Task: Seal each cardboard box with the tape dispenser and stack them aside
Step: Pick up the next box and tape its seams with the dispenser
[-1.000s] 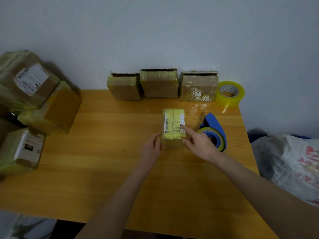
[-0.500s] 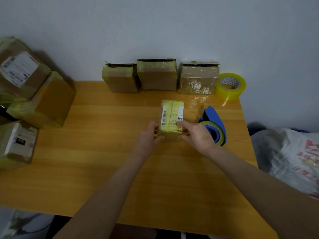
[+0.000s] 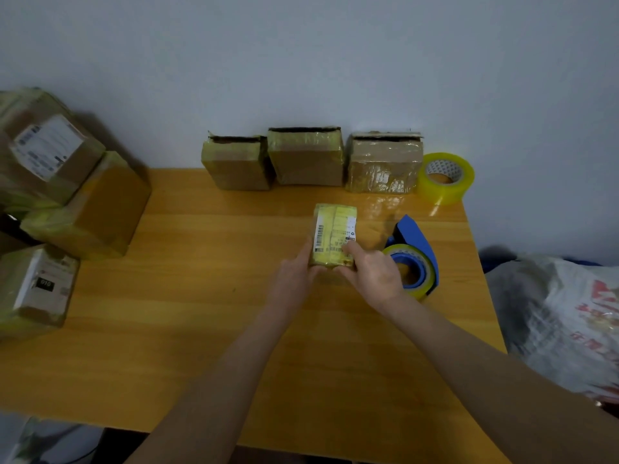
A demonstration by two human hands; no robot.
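A small cardboard box [image 3: 333, 229] wrapped in yellowish tape, with a barcode label on top, stands near the middle of the wooden table [image 3: 187, 329]. My left hand [image 3: 293, 277] grips its near left side. My right hand [image 3: 371, 272] grips its near right side with the thumb on the label. The blue tape dispenser [image 3: 413, 259], loaded with a yellow roll, lies on the table just right of my right hand, and neither hand touches it.
Three taped boxes [image 3: 306, 159] stand in a row against the wall. A spare yellow tape roll [image 3: 445, 177] sits at the back right corner. Several larger boxes [image 3: 83, 209] are piled at the left edge. A plastic sack [image 3: 566, 319] lies beyond the right edge.
My right index finger left the label and the hand closed round the box's right side. The left hand slid further onto the left side. The box has lifted slightly off the table.
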